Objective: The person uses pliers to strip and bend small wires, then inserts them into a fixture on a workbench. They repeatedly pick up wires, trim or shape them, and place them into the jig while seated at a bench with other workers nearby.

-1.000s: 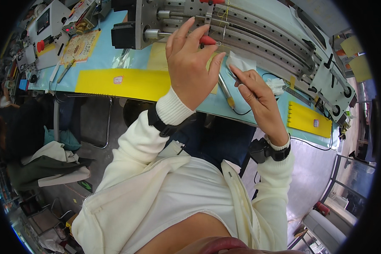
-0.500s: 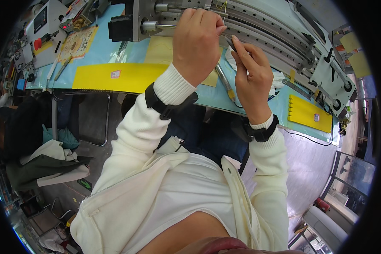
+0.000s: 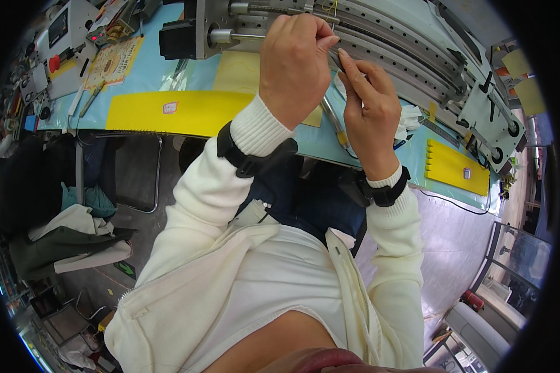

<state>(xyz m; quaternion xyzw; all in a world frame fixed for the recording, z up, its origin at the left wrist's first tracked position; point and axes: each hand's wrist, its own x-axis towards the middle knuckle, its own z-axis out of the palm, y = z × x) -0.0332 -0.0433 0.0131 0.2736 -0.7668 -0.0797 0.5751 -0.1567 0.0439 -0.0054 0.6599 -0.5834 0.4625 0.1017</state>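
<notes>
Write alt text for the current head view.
A person's curled left hand and their right hand, pinching a slim dark tool, are close together at a long metal rail machine. The blue bench holds a long yellow strip at left and a shorter yellow piece at right.

Held in the right fingers (image 3: 353, 76): a slim, dark, rod-like tool (image 3: 335, 59). Slants beside the left fingers (image 3: 325, 42), partly hidden.

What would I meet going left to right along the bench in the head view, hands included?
Red knob, card, black block, left hand, right hand, white wad, small yellow strip.
</notes>
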